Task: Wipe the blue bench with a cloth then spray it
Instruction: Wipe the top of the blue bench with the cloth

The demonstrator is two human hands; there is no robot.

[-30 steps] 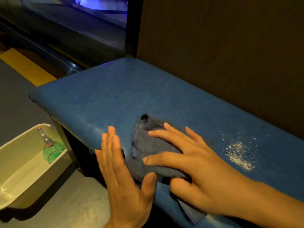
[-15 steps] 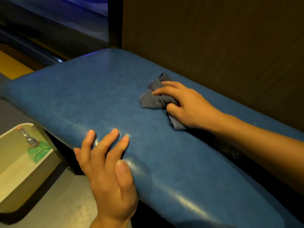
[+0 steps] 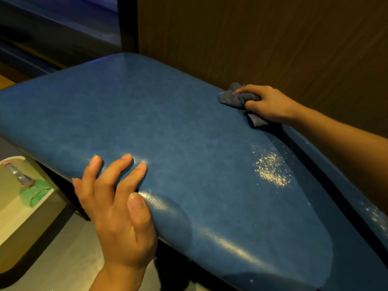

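Note:
The blue padded bench [image 3: 168, 127] fills most of the view. My right hand [image 3: 266, 102] grips a crumpled grey cloth [image 3: 236, 97] at the bench's far edge, next to the brown wall. My left hand [image 3: 117, 202] rests on the bench's near rounded edge, fingers spread over the top and thumb on the front. A patch of white powder [image 3: 271, 171] lies on the bench between the two hands, to the right. A green spray bottle [image 3: 31, 190] with a silver neck lies in a beige tub at the lower left.
The beige tub [image 3: 19, 225] stands on the grey floor to the left of the bench. A brown panelled wall [image 3: 262, 38] runs behind the bench. More white specks [image 3: 375, 217] lie at the bench's right end.
My right hand has carried the cloth from the near edge to the far edge by the wall. My left hand moved onto the near edge and stays there.

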